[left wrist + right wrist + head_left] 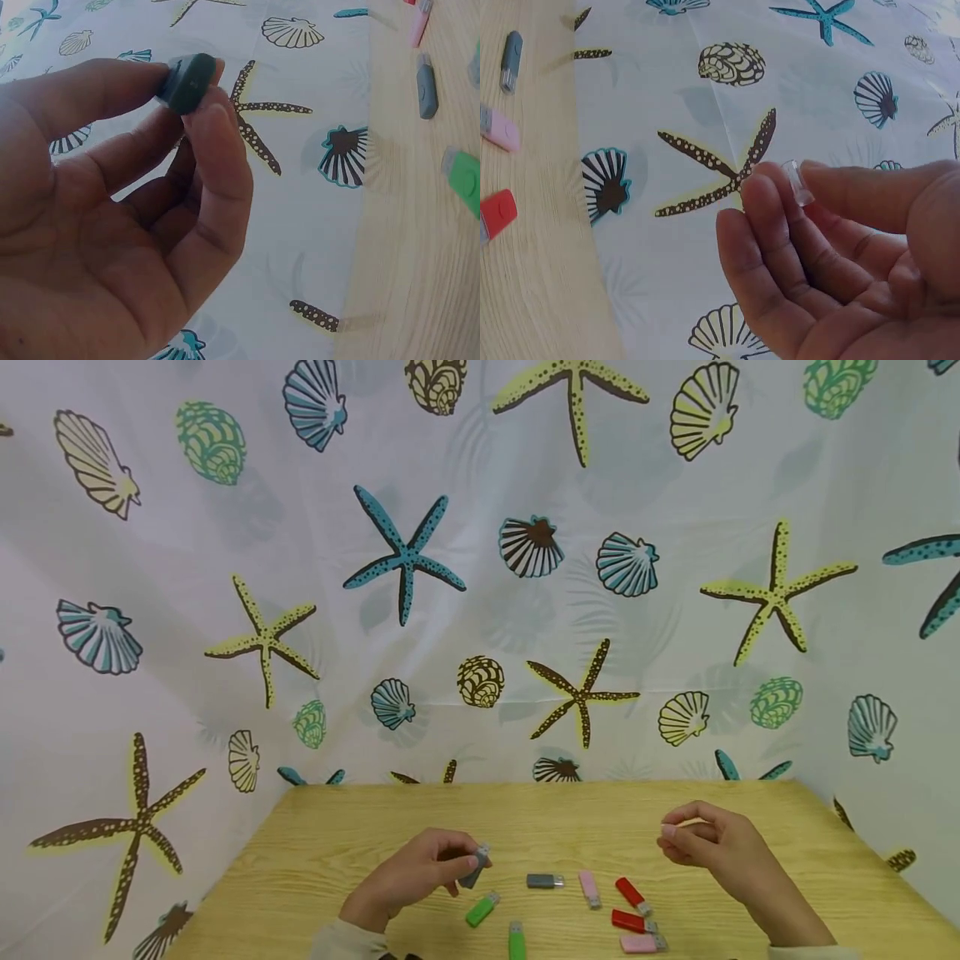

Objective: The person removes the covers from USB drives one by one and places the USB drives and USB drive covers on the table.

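My left hand (423,875) pinches a grey USB stick (474,870) between thumb and fingers, raised over the table. In the left wrist view the rounded end of that stick (192,84) looks dark green-grey and faces the camera; the fingers hide the rest. Well off to the right, my right hand (716,842) holds a small clear cap (798,184) between thumb and index finger, its other fingers loosely bent. A second grey USB stick (543,881) lies on the table between the hands, closer to the left one.
On the wooden table (337,827) lie a green USB stick (482,911), another green stick (517,943), a pink stick (588,885), a red stick (630,892), a second red stick (628,921) and a second pink stick (637,944). A shell-and-starfish-patterned cloth (480,610) encloses the back and sides.
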A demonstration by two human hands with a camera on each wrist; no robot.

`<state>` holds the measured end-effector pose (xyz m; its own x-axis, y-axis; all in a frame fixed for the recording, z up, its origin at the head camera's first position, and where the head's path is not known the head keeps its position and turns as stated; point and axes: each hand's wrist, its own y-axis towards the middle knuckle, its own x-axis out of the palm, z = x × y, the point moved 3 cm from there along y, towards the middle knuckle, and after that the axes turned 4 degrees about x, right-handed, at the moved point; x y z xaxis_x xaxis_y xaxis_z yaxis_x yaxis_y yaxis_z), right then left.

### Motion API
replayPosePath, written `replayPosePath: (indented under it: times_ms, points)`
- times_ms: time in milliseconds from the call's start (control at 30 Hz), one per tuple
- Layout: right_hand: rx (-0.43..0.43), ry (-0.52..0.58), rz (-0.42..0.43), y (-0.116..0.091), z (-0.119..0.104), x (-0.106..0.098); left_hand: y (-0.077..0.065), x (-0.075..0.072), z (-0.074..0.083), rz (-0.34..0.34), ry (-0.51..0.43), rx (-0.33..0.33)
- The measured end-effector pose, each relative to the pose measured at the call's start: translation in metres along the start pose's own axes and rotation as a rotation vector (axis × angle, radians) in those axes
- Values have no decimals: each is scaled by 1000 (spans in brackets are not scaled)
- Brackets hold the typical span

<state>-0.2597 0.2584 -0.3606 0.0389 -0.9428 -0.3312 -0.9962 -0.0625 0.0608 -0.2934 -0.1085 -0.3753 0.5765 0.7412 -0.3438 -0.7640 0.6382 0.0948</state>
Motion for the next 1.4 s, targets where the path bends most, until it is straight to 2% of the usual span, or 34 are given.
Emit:
replayPosePath:
  times_ms: [300, 467, 600, 833, 1167, 1400]
  points:
    - [174, -69, 99, 5, 26, -31, -5, -16, -20, 64, 29, -53]
    - [247, -151, 103, 10, 44, -43, -7, -22, -31, 83, 91, -77]
    - [298, -160, 87, 13, 56, -48, -8, -25, -38, 117, 129, -102]
    - [345, -134, 58, 16, 75, -53, -11, -30, -47, 145, 159, -151]
    - [411, -186, 68, 14, 99, -56, -13, -32, -60, 171, 195, -236]
    - [406, -187, 86, 15, 115, -55, -16, -35, -74, 157, 242, -297]
